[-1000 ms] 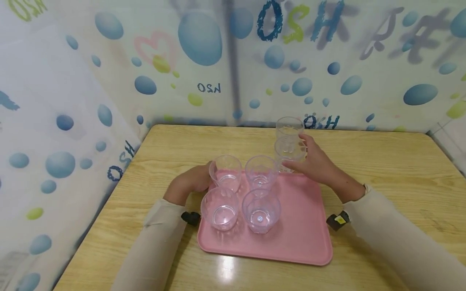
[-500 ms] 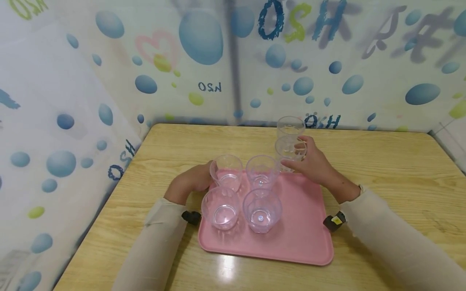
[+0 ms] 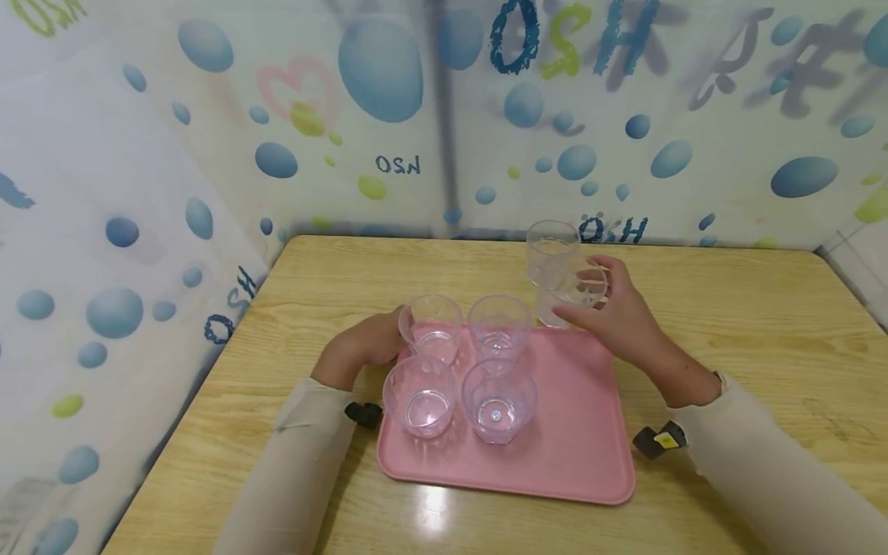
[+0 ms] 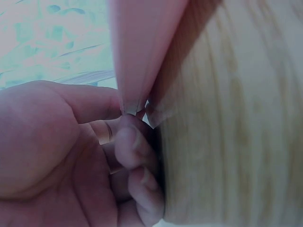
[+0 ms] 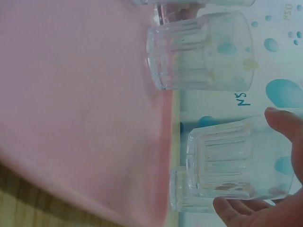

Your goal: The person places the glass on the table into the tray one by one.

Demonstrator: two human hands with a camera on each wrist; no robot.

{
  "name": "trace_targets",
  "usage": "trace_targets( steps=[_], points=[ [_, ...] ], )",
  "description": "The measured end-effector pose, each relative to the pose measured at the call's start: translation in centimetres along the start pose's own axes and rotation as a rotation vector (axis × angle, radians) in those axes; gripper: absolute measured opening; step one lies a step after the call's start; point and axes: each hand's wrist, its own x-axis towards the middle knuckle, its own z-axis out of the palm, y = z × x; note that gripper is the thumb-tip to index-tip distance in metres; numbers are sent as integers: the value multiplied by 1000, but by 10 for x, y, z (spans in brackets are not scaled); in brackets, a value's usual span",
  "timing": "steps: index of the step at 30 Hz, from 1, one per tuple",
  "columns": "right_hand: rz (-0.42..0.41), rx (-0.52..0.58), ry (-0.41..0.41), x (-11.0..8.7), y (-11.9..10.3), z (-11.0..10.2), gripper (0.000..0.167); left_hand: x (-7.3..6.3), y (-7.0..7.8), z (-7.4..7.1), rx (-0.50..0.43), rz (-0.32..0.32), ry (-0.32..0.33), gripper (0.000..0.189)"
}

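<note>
My right hand (image 3: 620,320) grips a clear plastic cup (image 3: 551,299) at the back edge of the pink tray (image 3: 576,432). In the right wrist view this cup (image 5: 227,158) sits between thumb and fingers, apart from the cup on the tray beside it. A second clear cup (image 3: 544,250) stands on the table just behind, partly covered by the held one. My left hand (image 3: 364,343) pinches the tray's left edge; the left wrist view shows thumb and curled fingers at the tray rim (image 4: 142,52). Its fingertips are hidden in the head view.
Several clear cups stand upright on the tray's left half, among them a front-left cup (image 3: 423,405) and a front-right cup (image 3: 498,408). The wooden table (image 3: 749,324) meets a printed wall (image 3: 486,154) at the back.
The right hand has shifted rightward with the cup, which now overlaps the rear cup less and leans slightly. Left hand, tray and the cups on it stay put.
</note>
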Motion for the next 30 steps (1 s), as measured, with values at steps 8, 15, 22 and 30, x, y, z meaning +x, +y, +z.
trace_targets(
  steps=[8,15,22,30],
  points=[
    [-1,16,-50,-25,0,1,100,0,-3,-1,-29,0,10,49],
    [0,9,-98,-42,0,8,100,1,-3,-1,-17,0,2,52],
    [-4,-19,-106,-48,4,8,99,1,-2,0,7,-10,2,52],
    [-6,-42,-102,-47,11,10,99,1,-1,-1,14,-25,-6,52]
  ],
)
